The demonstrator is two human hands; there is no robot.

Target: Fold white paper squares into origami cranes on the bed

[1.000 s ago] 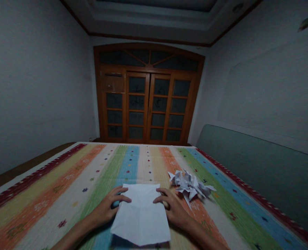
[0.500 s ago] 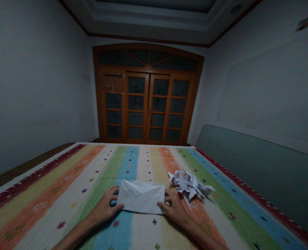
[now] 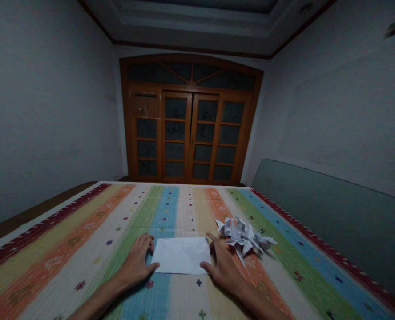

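A white sheet of paper (image 3: 181,256), folded to a smooth rectangle, lies on the striped tablecloth in front of me. My left hand (image 3: 138,258) is beside its left edge, fingers spread from the thumb, with the thumb tip at the lower left corner. On the opposite side, my right hand (image 3: 221,262) has its thumb on the lower right corner and its fingers stretched along the right edge. Neither hand is closed around the sheet. Several folded white paper pieces with pointed tips (image 3: 246,236) sit in a heap just beyond my right hand.
The tablecloth (image 3: 80,253) has coloured stripes and covers the table. A pale green panel (image 3: 317,200) runs along the right side. Wooden doors with glass panes (image 3: 191,138) close off the far end, and bare walls rise on both sides.
The paper's folded flaps and diagonal creases showed on top before; now a plain face is up and it lies flatter. Fingers of both hands have loosened and spread from the edges.
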